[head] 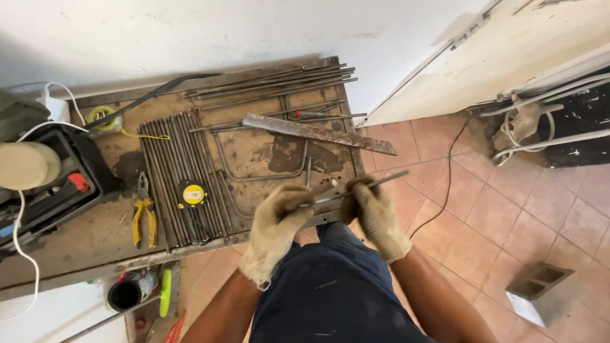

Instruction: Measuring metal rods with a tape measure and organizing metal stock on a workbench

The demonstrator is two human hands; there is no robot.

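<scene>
The thin grey steel rod (356, 189) lay across both my hands at the near edge of the rusty brown counter (95, 235). My gloved left hand (279, 219) was closed around one end, my gloved right hand (372, 209) curled tight near the middle. Behind them lay a flat rusty metal bar (318, 133), a row of straight rods (181, 178), a yellow tape measure (192, 194) and yellow-handled pliers (144, 216).
</scene>
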